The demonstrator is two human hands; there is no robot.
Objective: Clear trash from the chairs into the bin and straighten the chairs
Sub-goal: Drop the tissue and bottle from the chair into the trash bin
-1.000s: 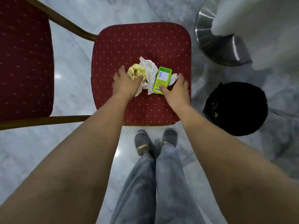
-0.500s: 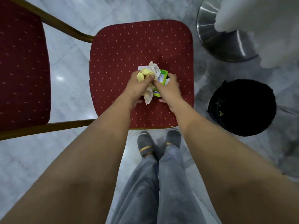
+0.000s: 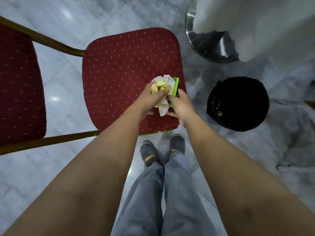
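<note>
Now we look first at the biggest things: the red chair [image 3: 129,68] with the dotted seat stands before us as it did a second ago, a second red chair [image 3: 18,86] is at its left, and the black bin [image 3: 238,104] waits on the marble floor [image 3: 56,68] just beside the seat, at our right. What has changed is on the seat. One second ago the trash lay spread and flat there, with our hands resting open on both sides of it; half a second ago we pressed it together; now it is one bundle, lifted a little at the right front part of the seat, nearer to the bin than before. Our left hand [image 3: 150,97] has its fingers curled around the yellow crumpled paper [image 3: 159,86] and the white tissue [image 3: 165,79], of which one end hangs down between the two hands. Our right hand [image 3: 180,106] grips the green box [image 3: 175,86] from the side, with the thumb below; how tight the hidden fingers close, we cannot tell exactly. We judge that the gathering step is finished and the seat is nearly clear. The next move should carry the bundle to the right, over the bin's opening, and the hanging tissue could slip out on the way. The straightening of the chairs is not yet begun.
</note>
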